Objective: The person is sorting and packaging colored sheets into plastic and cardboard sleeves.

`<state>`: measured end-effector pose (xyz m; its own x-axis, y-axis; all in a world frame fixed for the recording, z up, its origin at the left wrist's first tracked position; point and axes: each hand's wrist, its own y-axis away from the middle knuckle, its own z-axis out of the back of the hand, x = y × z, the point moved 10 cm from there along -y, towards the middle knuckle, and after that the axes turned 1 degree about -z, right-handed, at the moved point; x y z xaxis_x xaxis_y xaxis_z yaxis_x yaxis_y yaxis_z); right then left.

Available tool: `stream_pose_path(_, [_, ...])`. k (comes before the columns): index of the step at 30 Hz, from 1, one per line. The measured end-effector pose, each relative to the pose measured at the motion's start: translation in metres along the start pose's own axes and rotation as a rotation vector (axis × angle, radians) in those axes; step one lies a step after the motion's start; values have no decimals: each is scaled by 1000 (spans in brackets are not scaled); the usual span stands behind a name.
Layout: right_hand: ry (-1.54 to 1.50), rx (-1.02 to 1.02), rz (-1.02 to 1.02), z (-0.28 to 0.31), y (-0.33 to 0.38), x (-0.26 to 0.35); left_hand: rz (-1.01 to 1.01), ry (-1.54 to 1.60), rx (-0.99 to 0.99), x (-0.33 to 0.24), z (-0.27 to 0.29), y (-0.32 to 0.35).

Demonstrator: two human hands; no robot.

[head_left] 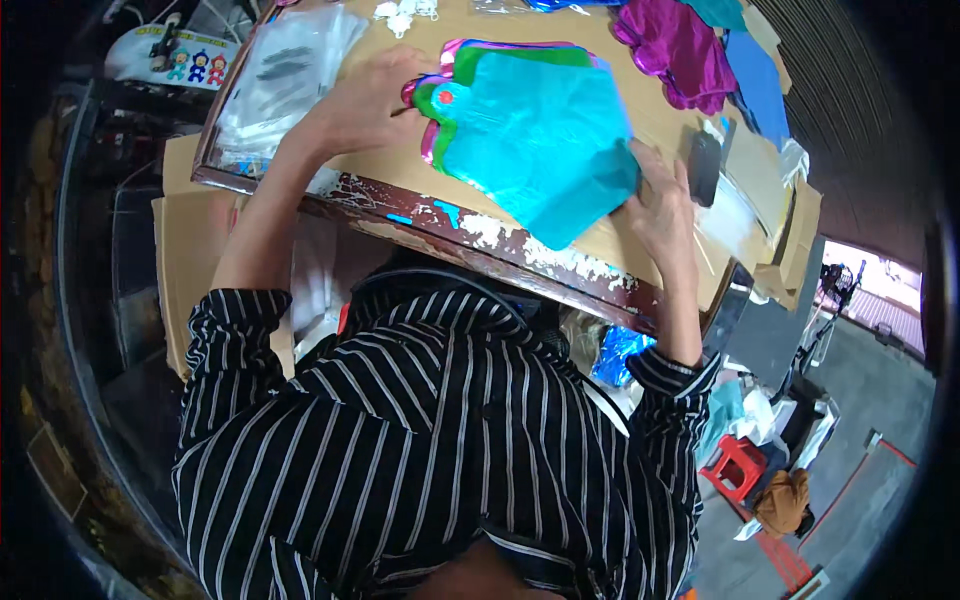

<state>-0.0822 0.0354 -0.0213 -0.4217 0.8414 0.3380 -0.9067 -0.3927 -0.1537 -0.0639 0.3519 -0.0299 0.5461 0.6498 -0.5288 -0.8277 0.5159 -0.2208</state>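
A stack of shiny foil pieces with a teal one on top lies on the cardboard-covered table, angled toward me. Green and magenta foil edges show at its upper and left sides, scalloped at the left. A small red-orange dot marks the stack's left corner. My left hand is at that left corner, fingers apart, the tips close to the scalloped edges. Against the right edge of the teal piece rests my right hand, its fingers spread along the side. What lies under its fingertips is partly hidden.
Clear plastic bags lie at the table's left. Purple foil and blue foil are at the far right. A dark oblong object sits beside my right hand. The worn wooden table edge runs in front of me; a red stool stands on the floor.
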Motion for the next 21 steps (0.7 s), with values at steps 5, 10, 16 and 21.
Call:
stream_pose_path(5, [-46, 65, -150, -6, -16, -7, -40, 23, -6, -18, 5, -5])
stream_pose_path(10, [-233, 25, -131, 16, -10, -34, -22, 80, -24, -19, 11, -3])
stream_pose_path(16, [-70, 13, 94, 15, -16, -24, -88, 10, -9, -19, 9, -8])
stream_pose_path(21, [-208, 111, -8, 0, -34, -27, -93, -8, -28, -24, 12, -10])
